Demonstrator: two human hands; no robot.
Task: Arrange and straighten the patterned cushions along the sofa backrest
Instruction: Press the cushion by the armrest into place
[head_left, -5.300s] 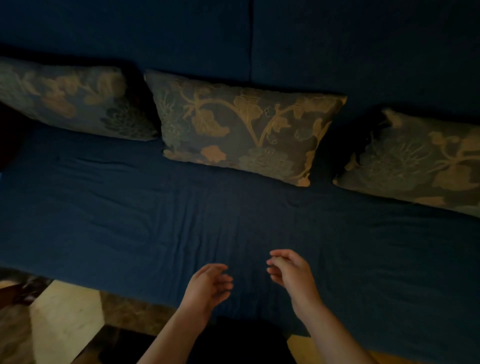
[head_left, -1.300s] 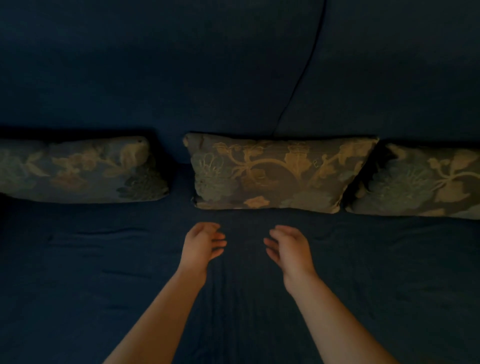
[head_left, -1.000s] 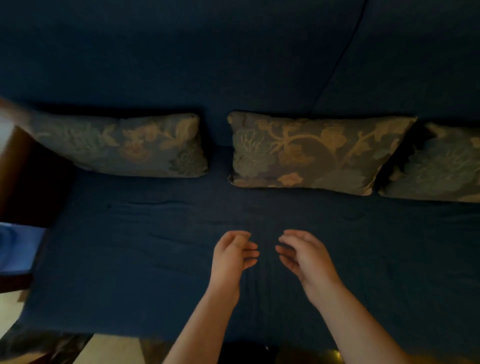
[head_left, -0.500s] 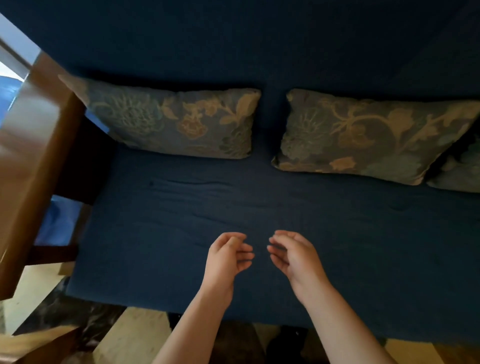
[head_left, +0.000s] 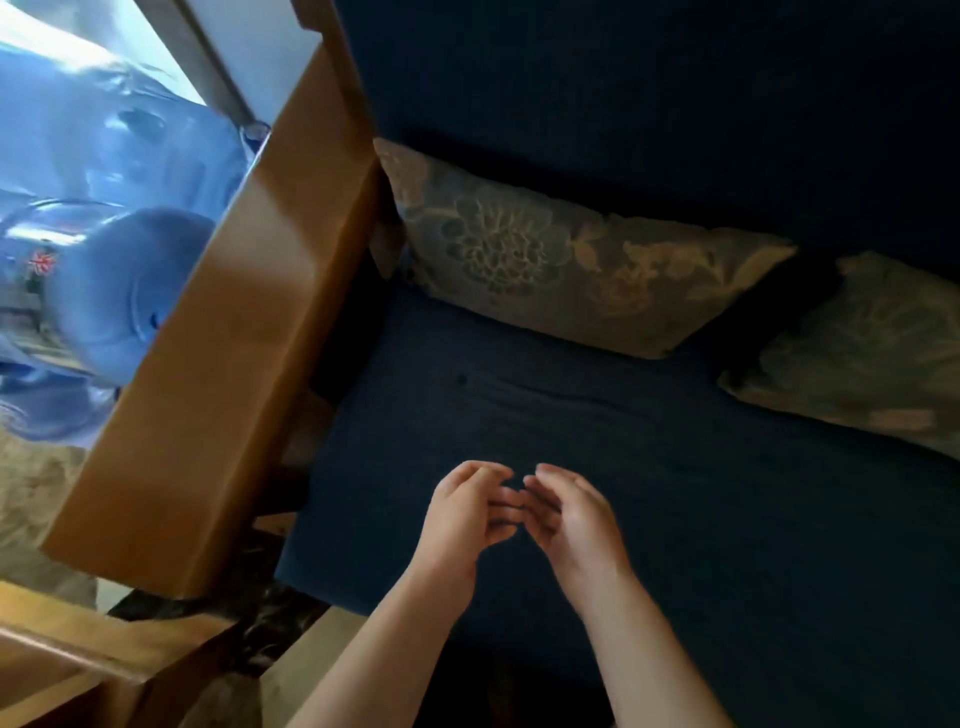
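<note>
1. The dark blue fabric sofa (head_left: 597, 415) fills most of the view — its seat spreads below and its tall backrest (head_left: 623, 104) rises behind.
2. A glossy brown wooden armrest (head_left: 223, 338) runs along the sofa's left end, with blurred blue shapes beyond it.
3. A rectangular grey-and-tan floral-patterned cushion (head_left: 561, 260) leans on the backrest at the sofa's left end, one corner touching the armrest.
4. A second floral-patterned cushion (head_left: 872, 353) lies to its right along the backrest, cut off by the frame edge; a dark gap separates the two.
5. The left hand (head_left: 462, 519) and right hand (head_left: 571, 519) hover together over the seat's front part, well apart from both cushions.
6. The fingers (head_left: 498, 506) of both hands are loosely curled, tips touching or nearly so — they hold nothing.
</note>
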